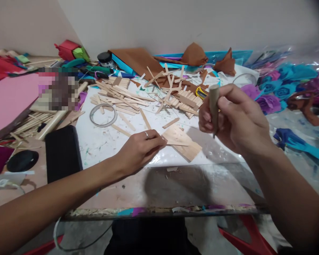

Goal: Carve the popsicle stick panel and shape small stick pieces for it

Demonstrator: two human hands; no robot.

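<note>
My left hand (142, 150), with a ring on one finger, pinches the end of a craft stick (179, 143). That stick lies across a flat piece of thin wood (192, 150) on the white sheet. Raised to the right, my right hand (239, 120) is closed around a short wooden-handled tool (214, 104). The tool stands nearly upright, and a small dark tip shows at its lower end, above the sheet. A loose short stick (171, 123) lies just beyond the wood piece.
Piled craft sticks (119, 97) and a tape roll (103, 115) lie on the white sheet. A yellow cutter (201, 92) sits behind my right hand. A black phone (63, 152) is at left, near dowels and pink paper (13, 99). Paper flowers (281, 88) fill the right side.
</note>
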